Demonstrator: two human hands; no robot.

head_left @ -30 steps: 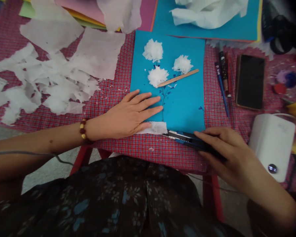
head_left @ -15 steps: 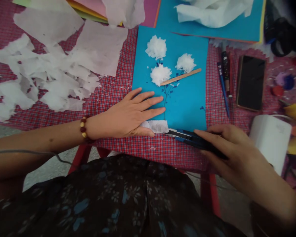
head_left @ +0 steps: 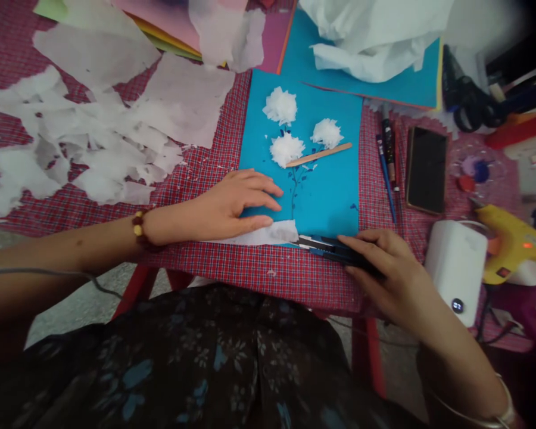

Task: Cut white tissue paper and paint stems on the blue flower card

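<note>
My right hand (head_left: 384, 262) is wrapped round a dark utility knife (head_left: 339, 250), its blade pointing left at the end of a white paper strip (head_left: 274, 233). That strip lies along the near edge of a blue sheet (head_left: 326, 202). Over the sheet's left side, my left hand (head_left: 236, 205) has its fingers apart, the thumb just above the strip; whether it touches the strip I cannot tell. Three fluffy white paper flowers (head_left: 287, 149) sit on the sheet above a drawn stem. A flat wooden stick (head_left: 320, 155) lies across it beside two of them.
Torn white paper (head_left: 102, 149) covers the left of the checked tablecloth (head_left: 250, 268). To the right are a blue brush (head_left: 386, 179), a phone (head_left: 427, 170), a white device (head_left: 456, 268) with a lit display and a yellow glue gun (head_left: 509, 244). Crumpled white tissue (head_left: 375, 42) lies at the back.
My left hand has lifted and drawn back left from the strip, its fingers now bent, baring more of the strip. The knife stays at the strip's right end. The view has shifted right.
</note>
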